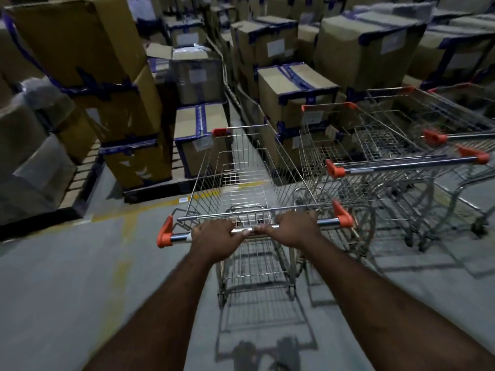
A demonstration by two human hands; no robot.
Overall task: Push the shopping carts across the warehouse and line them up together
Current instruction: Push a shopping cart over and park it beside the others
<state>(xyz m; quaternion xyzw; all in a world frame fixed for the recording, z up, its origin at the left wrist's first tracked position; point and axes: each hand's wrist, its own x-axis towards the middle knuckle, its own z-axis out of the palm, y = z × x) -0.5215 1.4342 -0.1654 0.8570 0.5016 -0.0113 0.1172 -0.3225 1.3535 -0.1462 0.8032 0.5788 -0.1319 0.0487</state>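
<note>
A wire shopping cart (246, 172) with orange corner caps stands straight in front of me, empty. My left hand (214, 236) and my right hand (293, 228) both grip its chrome handle bar (325, 223), close together near the middle. To its right a second cart (375, 145) stands with its handle toward me, and a third cart (442, 116) is parked beside that one at the far right. The front right corner of my cart is close to the second cart's basket.
Stacked cardboard boxes (88, 76) with blue tape sit on pallets to the left and ahead (294, 89). A narrow aisle (235, 116) runs between the stacks beyond my cart. Yellow floor lines (128, 218) cross the grey concrete on the left.
</note>
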